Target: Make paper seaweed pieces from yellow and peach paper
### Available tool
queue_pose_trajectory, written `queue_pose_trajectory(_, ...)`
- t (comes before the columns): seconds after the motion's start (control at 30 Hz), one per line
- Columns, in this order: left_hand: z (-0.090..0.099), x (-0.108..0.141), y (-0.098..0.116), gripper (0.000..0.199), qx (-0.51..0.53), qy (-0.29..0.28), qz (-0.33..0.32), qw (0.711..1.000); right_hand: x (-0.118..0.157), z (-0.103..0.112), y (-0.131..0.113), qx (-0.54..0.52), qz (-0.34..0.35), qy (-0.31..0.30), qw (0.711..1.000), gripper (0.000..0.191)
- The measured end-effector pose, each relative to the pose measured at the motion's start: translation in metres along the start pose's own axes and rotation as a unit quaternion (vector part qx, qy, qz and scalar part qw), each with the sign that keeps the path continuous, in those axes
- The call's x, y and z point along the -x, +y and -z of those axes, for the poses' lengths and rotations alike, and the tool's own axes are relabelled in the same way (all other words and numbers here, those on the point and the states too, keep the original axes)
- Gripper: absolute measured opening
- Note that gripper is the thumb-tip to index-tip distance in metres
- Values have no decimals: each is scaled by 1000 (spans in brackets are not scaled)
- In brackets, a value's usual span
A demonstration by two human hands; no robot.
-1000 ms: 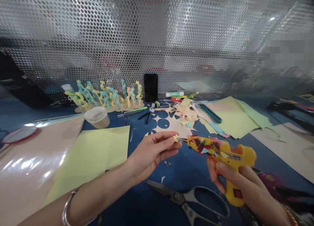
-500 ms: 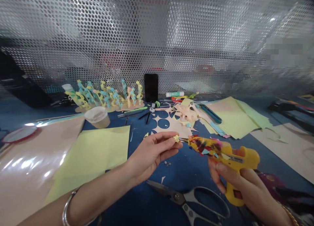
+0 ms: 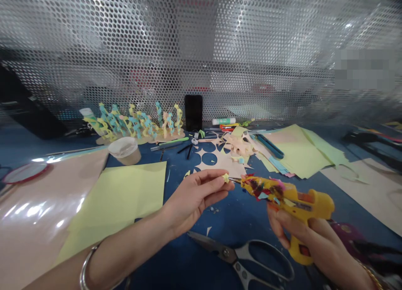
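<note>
- One perforated metal screen stands behind the blue bench.
- Large sheets lie flat on the bench: glossy pink at the left, pale yellow overlapping its edge, and a loose green-yellow stack at the right.
- Farther back stands a paper spiral model, with a phone upright just beside it and a paper cup in front.
- A pink offcut with round holes lies ahead of the hands, and large scissors lie below them, untouched.
- The right hand has a clenched grip around the handle of a yellow glue gun, its body crusted with coloured scraps.
- The gun sits slightly farther right and more tilted than in the previous view, while its nozzle stays almost in place.
- The left hand grips a tiny yellow paper bit between its fingertips, in the same spot as before. The bit is just beside the nozzle tip; whether they touch is too small to tell.
</note>
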State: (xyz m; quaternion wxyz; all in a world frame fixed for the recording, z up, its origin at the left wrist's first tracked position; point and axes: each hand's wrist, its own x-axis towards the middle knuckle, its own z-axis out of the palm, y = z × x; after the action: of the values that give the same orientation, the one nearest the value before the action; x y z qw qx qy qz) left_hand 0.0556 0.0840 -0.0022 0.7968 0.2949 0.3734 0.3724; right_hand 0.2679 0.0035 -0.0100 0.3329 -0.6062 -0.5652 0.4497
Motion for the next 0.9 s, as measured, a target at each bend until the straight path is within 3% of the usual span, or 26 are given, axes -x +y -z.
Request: queue_pose_trajectory(0.9,-1,2,-1,12,-5,1,-1,1000,0,0,-6,26,-31,2,999,59)
